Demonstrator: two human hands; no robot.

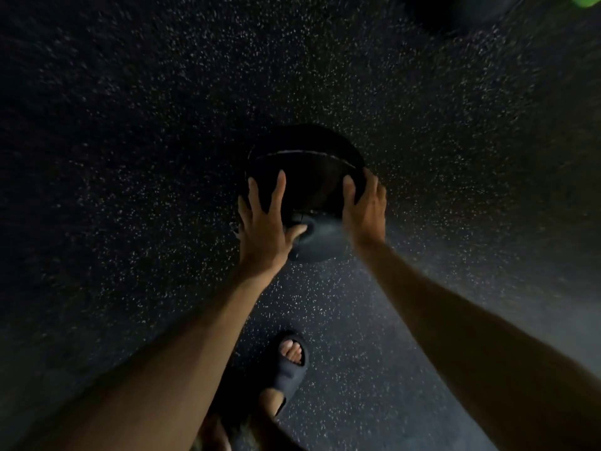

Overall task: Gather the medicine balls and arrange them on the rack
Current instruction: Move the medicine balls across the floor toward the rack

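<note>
A black medicine ball (305, 187) with a pale seam line lies on the dark speckled floor at the middle of the view. My left hand (270, 222) lies flat against its left side, fingers spread and fairly straight, thumb reaching across the near face. My right hand (366, 206) grips the ball's right side, with the thumb on top and the fingers curled round the far edge. The ball's underside is hidden in shadow. No rack is in view.
Dark speckled rubber floor (130, 157) fills the view. A second dark round object (468, 11) sits at the top right, with a bright green thing (587, 0) in the corner. My foot in a dark slide sandal (289, 362) stands just behind the ball.
</note>
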